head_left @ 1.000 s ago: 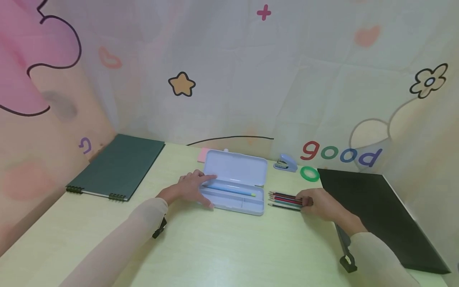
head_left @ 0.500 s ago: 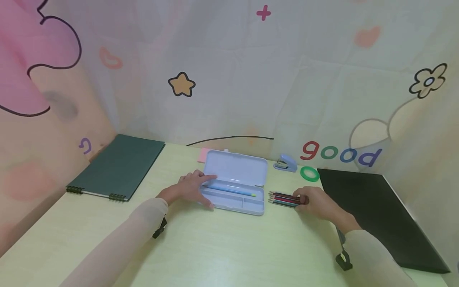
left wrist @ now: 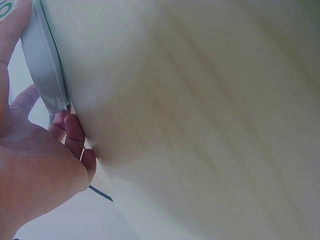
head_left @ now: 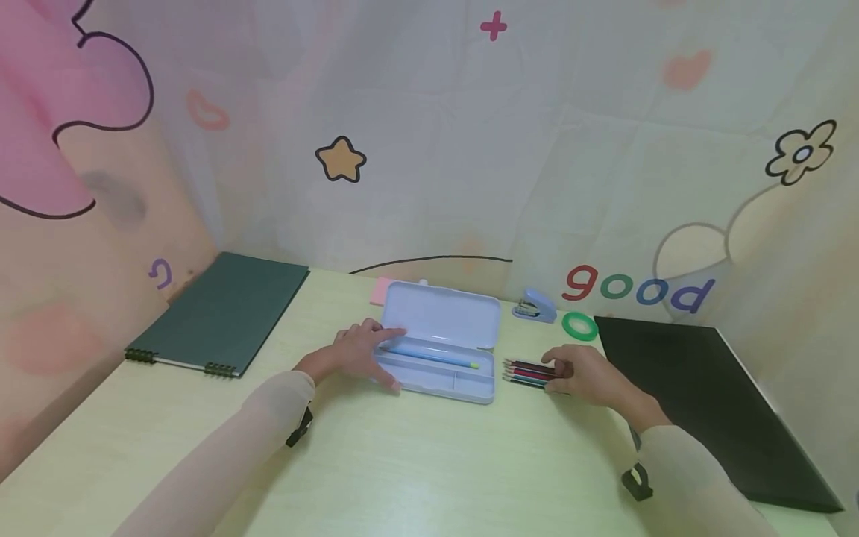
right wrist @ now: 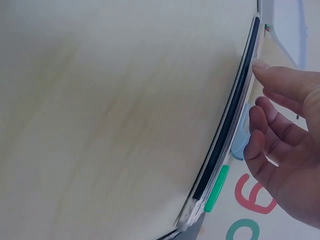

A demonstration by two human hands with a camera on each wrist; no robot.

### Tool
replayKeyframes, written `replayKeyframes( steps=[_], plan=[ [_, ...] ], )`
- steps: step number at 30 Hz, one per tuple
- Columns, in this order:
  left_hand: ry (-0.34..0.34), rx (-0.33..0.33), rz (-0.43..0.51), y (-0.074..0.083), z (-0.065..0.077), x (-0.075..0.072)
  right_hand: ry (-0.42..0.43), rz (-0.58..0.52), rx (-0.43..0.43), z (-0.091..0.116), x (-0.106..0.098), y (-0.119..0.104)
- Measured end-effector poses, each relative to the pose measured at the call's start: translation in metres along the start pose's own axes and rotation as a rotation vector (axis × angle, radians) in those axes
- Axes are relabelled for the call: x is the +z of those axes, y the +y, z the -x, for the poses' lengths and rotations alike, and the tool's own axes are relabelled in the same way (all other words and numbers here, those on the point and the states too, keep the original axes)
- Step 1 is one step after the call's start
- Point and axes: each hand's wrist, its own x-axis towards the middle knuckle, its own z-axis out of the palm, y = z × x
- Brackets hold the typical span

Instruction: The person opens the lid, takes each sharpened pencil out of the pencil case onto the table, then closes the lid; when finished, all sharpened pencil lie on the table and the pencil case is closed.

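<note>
A pale blue pencil case (head_left: 443, 312) lies with its lid raised in the middle of the table. A blue pen-like stick (head_left: 432, 354) with a yellow-green end rests in its rear compartment. My left hand (head_left: 353, 350) holds the case's left end, thumb at the front edge and index finger over the inside. To the right of the case lie several pencils (head_left: 526, 372) side by side, points toward it. My right hand (head_left: 589, 375) grips their far ends between thumb and fingers. In the right wrist view a dark pencil (right wrist: 227, 115) shows beside the thumb.
Behind the pencils stand a light blue stapler (head_left: 535, 306) and a green tape roll (head_left: 580, 326). A dark green spiral notebook (head_left: 224, 309) lies at left, a black flat board (head_left: 711, 403) at right. A pink item (head_left: 379, 291) sits behind the case.
My right hand has shifted slightly left along the pencils. The nearest pencil, apart earlier, now lies close against the others. My left hand and the case have stayed put.
</note>
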Motion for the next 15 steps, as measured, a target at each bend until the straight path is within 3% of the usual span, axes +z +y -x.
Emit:
replayKeyframes(
  steps=[7, 15],
  plan=[
    [0.001, 0.007, -0.005, -0.002, -0.001, 0.001, -0.006, -0.006, -0.015, -0.014, 0.0, -0.014],
    [0.007, 0.008, -0.003, -0.002, -0.001, 0.001, -0.038, -0.117, -0.058, -0.04, 0.006, -0.042]
  ],
)
